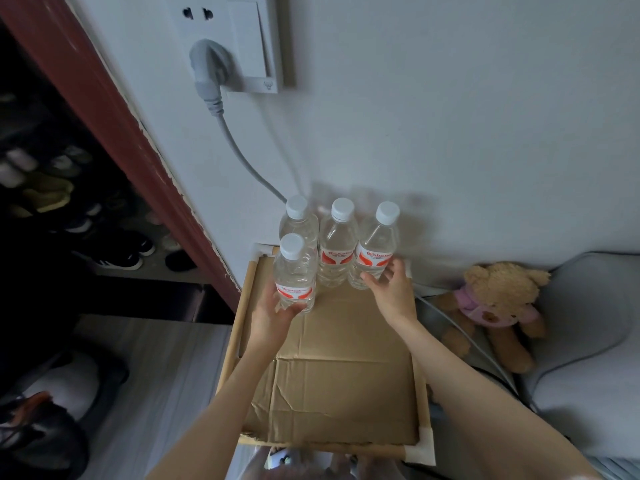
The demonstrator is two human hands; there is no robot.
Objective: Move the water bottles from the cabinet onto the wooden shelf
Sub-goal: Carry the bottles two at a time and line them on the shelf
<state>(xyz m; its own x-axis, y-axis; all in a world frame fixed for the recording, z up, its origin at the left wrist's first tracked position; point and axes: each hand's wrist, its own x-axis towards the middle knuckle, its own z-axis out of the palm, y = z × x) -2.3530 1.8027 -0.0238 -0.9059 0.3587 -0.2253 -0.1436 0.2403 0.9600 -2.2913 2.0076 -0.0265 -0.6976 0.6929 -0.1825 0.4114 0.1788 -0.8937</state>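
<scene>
Head view shows four clear water bottles with white caps and red-and-white labels standing upright on the cardboard-lined wooden shelf (239,327). Left hand (273,313) curls round the base of the front bottle (294,275); three more stand just behind it. Right hand (391,285), fingers straight, touches the right-hand bottle (375,251), a teddy bear (498,303) beyond it.

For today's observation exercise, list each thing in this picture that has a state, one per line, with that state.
Front bottle: upright, capped, held by left hand.
Three back bottles: upright, capped, standing on the shelf.
Right hand: fingers straight, touching the rightmost bottle.
Plug: inserted in the wall socket.
Teddy bear: lying beside the shelf.
</scene>
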